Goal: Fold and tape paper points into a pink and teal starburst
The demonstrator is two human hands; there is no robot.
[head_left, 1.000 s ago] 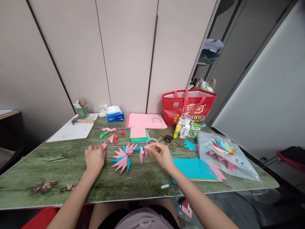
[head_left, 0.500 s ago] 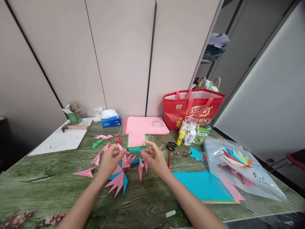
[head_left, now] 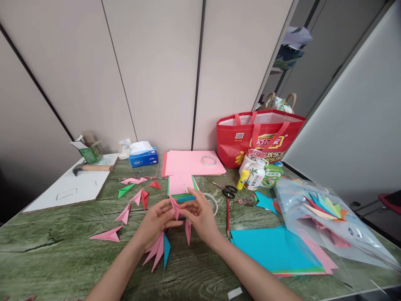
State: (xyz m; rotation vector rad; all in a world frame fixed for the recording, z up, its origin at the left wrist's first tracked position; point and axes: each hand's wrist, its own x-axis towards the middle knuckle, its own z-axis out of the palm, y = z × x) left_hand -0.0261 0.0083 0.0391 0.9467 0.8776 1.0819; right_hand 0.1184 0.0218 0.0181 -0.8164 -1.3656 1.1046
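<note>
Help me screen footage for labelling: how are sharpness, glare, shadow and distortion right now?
Head view: left hand, right hand and pink folded piece look fairly sharp; head view: pale sheen on the plastic bag; head view: the area left of the table falls dark; head view: wall seams splay towards the top, suggesting wide-angle distortion.

Paper star (head_left: pixel 159 253) being partly covered by left hand (head_left: pixel 154 222), white ring (head_left: pixel 216 204) by right hand (head_left: pixel 203 216); far right, red seat (head_left: pixel 391 203) being cropped.
</note>
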